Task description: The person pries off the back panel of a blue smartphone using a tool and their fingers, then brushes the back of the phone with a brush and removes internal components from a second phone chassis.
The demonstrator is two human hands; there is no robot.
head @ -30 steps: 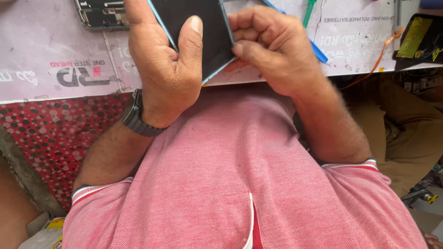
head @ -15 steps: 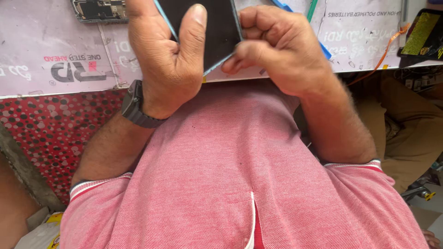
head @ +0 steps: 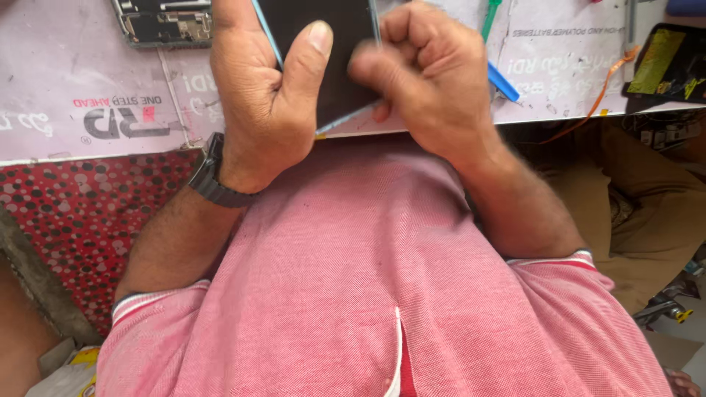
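My left hand (head: pixel 268 103) grips a dark flat phone panel with a light blue edge (head: pixel 334 70), thumb pressed on its face. It is held upright over the front edge of the worktable. My right hand (head: pixel 434 81) is curled at the panel's right edge, fingertips pinching or picking at that side; it is slightly blurred. I cannot tell whether a small tool sits between those fingers. A dark watch (head: pixel 213 180) is on my left wrist. My pink shirt (head: pixel 382 294) fills the lower view.
A pale printed mat (head: pixel 88 88) covers the table. An opened phone body with bare circuitry (head: pixel 163 20) lies at top left. Green (head: pixel 491 16) and blue (head: pixel 503 82) plastic pry tools lie right of my hands. A dark part with yellow tape (head: pixel 665 62) sits far right.
My right hand has closed tighter and shifted left along the panel's right edge. The left hand keeps the same grip, the panel tilted slightly.
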